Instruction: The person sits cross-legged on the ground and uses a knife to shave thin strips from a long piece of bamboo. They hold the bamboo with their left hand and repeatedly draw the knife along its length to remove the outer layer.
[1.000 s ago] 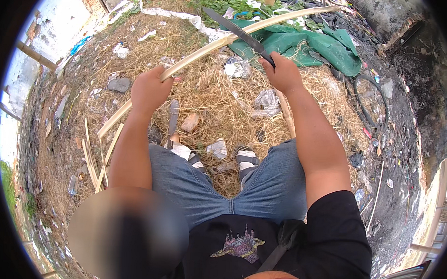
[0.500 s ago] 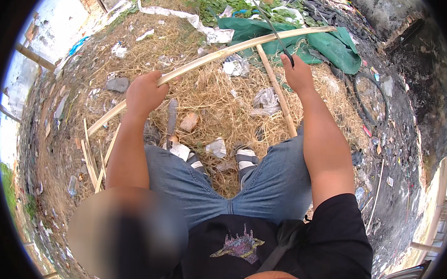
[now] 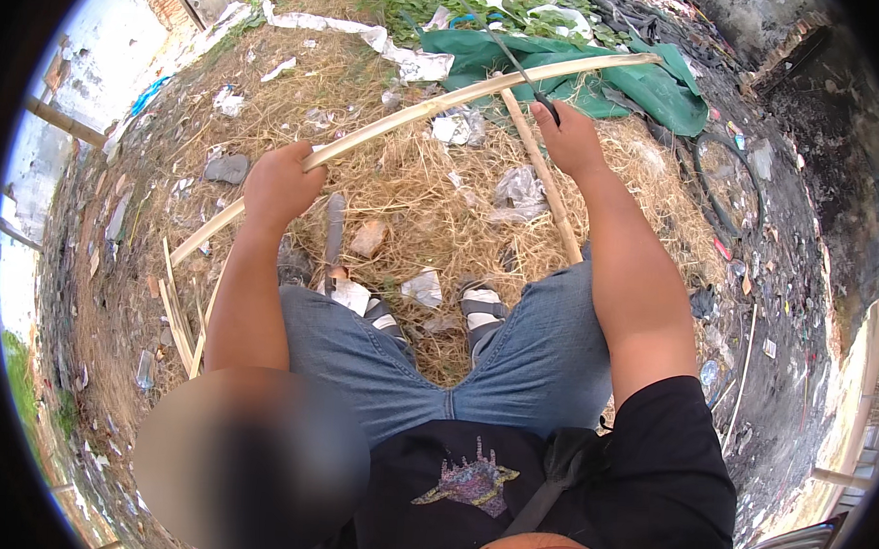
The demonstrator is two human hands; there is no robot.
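A long pale bamboo strip (image 3: pixel 417 113) slants across in front of me, from low on the left to high on the right. My left hand (image 3: pixel 285 181) is closed around it near its lower end. My right hand (image 3: pixel 573 141) grips the black handle of a long, thin-bladed knife (image 3: pixel 506 50), whose blade crosses the strip towards its far right end. Below that crossing, a round wooden stick (image 3: pixel 540 176) runs down to my right knee, its top touching or just under the strip.
Dry straw (image 3: pixel 404 199) covers the ground between my feet. A grey blade-like piece (image 3: pixel 335 216) stands near my left foot. Split strips (image 3: pixel 175 312) lie by my left forearm. Green sheeting (image 3: pixel 653 93) spreads beyond the strip, and a black hose (image 3: pixel 708 193) curls at the right.
My right hand and the knife have shifted slightly left and up along the strip. My left hand keeps its hold in nearly the same place.
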